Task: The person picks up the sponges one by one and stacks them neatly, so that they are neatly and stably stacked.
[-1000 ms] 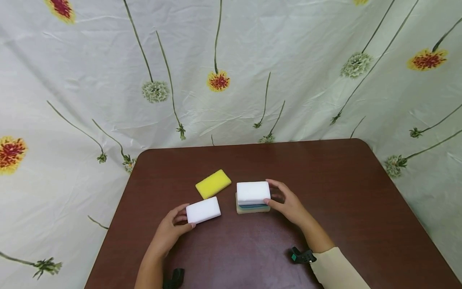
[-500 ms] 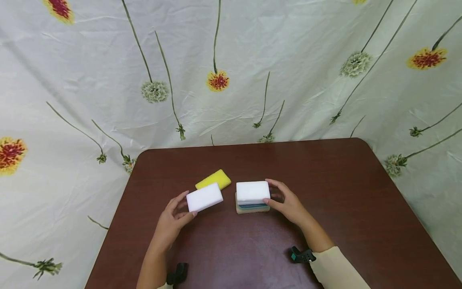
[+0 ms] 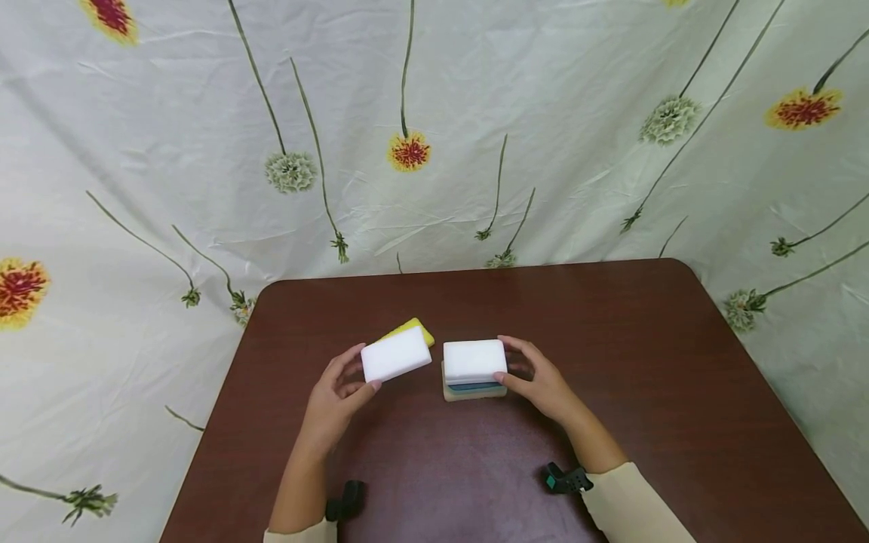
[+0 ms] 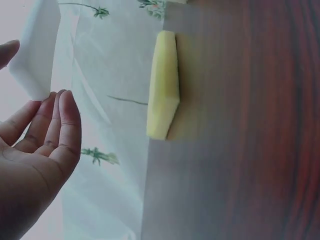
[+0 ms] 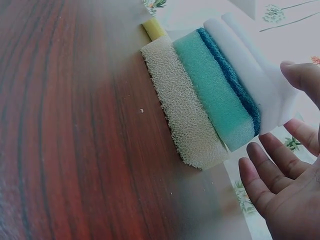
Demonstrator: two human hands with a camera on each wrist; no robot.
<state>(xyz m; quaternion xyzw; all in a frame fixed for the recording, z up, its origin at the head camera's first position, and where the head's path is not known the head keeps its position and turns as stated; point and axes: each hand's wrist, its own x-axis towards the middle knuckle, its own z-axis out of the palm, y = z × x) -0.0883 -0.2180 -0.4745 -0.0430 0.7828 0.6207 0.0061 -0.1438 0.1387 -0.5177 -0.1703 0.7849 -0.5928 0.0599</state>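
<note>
My left hand (image 3: 331,403) pinches a white sponge block (image 3: 397,354) by its left end, thumb on the near edge and fingers on the far one. The block is held above the table, over a yellow sponge (image 4: 164,90), and hides most of it in the head view. To the right stands a stack: a beige porous sponge (image 5: 182,107) at the bottom, a green sponge with a dark blue scouring layer (image 5: 215,90) above it, and white sponge (image 3: 474,360) on top. My right hand (image 3: 543,383) holds the white top by its right end, thumb and index finger at the corners.
The dark brown table (image 3: 611,339) has rounded far corners. Behind and beside it hangs a pale floral cloth (image 3: 543,90). Black straps with devices, such as the right wrist band (image 3: 569,479), are worn on both wrists.
My left hand has carried the white block away from me and slightly right, from in front of the yellow sponge to over it. The right hand and stack stay in place.
</note>
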